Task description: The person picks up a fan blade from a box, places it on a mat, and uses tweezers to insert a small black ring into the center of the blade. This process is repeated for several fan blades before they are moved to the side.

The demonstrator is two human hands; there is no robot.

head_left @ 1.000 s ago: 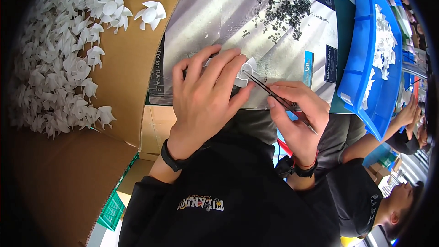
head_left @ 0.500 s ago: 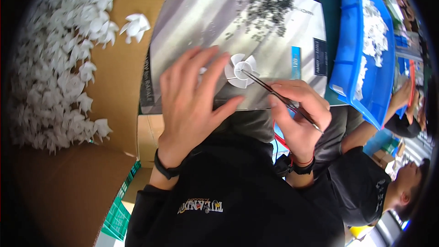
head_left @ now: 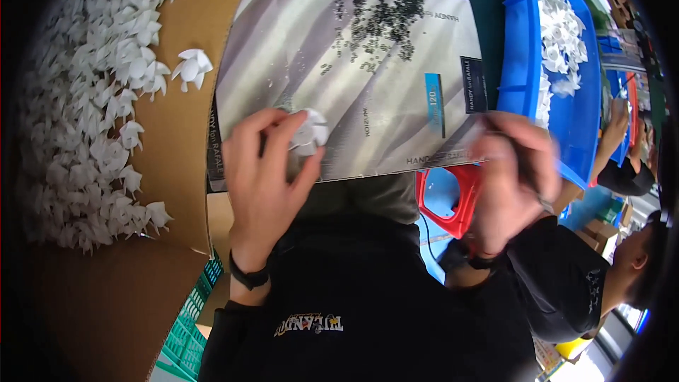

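My left hand point(head_left: 262, 177) pinches a small white fan wheel point(head_left: 310, 133) between fingers and thumb, at the near left part of a printed grey-and-white cardboard sheet point(head_left: 283, 49). Part of the wheel is hidden by the fingers. Off the sheet's near right corner, my right hand point(head_left: 513, 180) is smeared by motion. Its fingers are curled round dark tweezers point(head_left: 546, 206), of which little more than the metal end shows. Many tiny dark rings point(head_left: 385, 18) lie scattered over the far part of the sheet.
Left of the sheet, a cardboard box point(head_left: 191, 198) holds a heap of white fan wheels point(head_left: 99, 113); one wheel point(head_left: 192, 68) lies apart. A blue bin point(head_left: 520, 49) with white parts point(head_left: 562, 28) stands at right. A red stool point(head_left: 453, 223) is below. A co-worker point(head_left: 559, 276) sits at right.
My left hand has taken hold of the fan wheel and moved it left and nearer. My right hand, with the tweezers, has swung right, away from the wheel. The view has shifted slightly.
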